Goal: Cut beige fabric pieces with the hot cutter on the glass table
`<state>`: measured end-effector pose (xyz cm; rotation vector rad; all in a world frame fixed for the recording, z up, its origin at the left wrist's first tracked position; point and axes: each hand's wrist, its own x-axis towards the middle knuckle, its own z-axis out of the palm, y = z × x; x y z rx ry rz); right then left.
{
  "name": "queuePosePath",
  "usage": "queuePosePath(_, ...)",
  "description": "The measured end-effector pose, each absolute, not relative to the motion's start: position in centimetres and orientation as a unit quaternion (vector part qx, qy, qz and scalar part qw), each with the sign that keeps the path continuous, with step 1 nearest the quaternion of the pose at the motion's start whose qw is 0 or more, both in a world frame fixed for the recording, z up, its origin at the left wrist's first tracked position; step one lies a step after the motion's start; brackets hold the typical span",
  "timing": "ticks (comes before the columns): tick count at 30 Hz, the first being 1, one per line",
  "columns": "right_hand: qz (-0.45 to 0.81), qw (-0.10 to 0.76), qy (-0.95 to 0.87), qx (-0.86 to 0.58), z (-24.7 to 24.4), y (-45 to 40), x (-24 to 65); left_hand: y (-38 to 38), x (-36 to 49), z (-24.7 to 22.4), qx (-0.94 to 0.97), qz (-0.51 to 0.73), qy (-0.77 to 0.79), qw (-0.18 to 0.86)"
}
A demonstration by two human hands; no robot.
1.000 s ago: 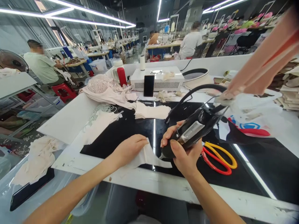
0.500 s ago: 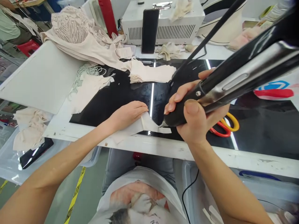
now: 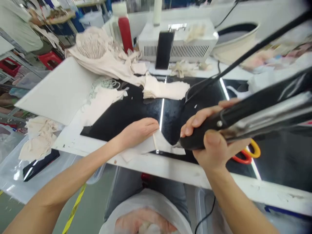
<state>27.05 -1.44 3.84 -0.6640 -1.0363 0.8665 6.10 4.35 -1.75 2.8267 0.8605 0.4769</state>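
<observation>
My right hand is wrapped round a black corded hand tool with a long metal lever and a narrow metal tip. That tip points down at the right end of a pale cloth piece at the front edge of the black table surface; blur hides whether they touch. My left hand lies flat on the cloth's left part, fingers stretched and together. Beneath my right hand and the tool, scissors with red and yellow handles are partly hidden.
Stacked pale cloth pieces lie farther back, and more cloth lies left beside a white board. A phone leans against a white vented box. The tool's black cord crosses the right side. A person sits far left.
The view has tilted up and shifted left, so everything appears lower and farther right. Both hands, the tool and the cloth keep nearly the same places relative to one another.
</observation>
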Motion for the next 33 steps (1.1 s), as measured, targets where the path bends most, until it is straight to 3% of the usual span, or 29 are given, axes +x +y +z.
queuePosePath(14, 0.411, 0.715, -0.495, -0.273, 2.8, -1.5, 27.3, 3.8, 5.0, -2.2, 0.936, 0.196, 0.279, 0.093)
queuePosePath(25, 0.403, 0.726, -0.493, -0.260, 2.9, -0.9, 27.3, 3.6, 4.8, -2.9, 0.947, 0.221, 0.233, -0.015)
queuePosePath(33, 0.364, 0.777, -0.445, -0.258, 3.5, 3.5, 24.6, 3.3, 4.6, -3.4, 0.938, 0.196, 0.281, 0.059)
